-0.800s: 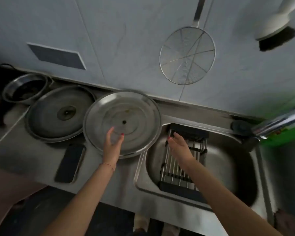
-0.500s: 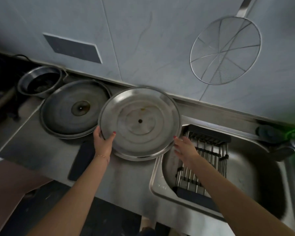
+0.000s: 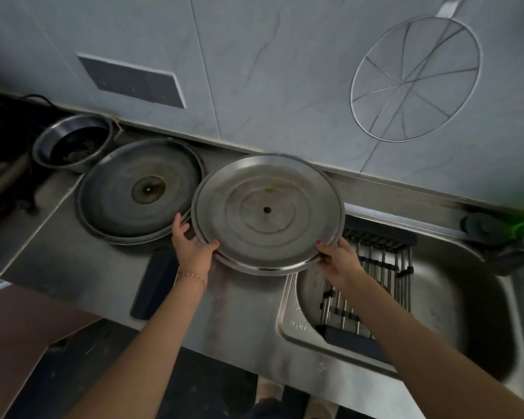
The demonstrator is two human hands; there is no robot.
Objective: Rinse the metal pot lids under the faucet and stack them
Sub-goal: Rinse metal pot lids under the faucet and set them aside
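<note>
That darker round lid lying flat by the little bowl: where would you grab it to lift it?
By the rim, I'd judge. The darker lid lies flat with only a shallow centre dimple and no visible knob. Its near-left edge is free; the lighter lid, held by the left hand and right hand, overlaps its right side.

The lid [image 3: 268,211] I hold is dull grey metal, smooth, with round rings pressed in it. The other lid [image 3: 139,190] is darker metal with a brown stain in the middle. The counter [image 3: 239,309] and sink [image 3: 454,297] are shiny metal with smudges.
</note>
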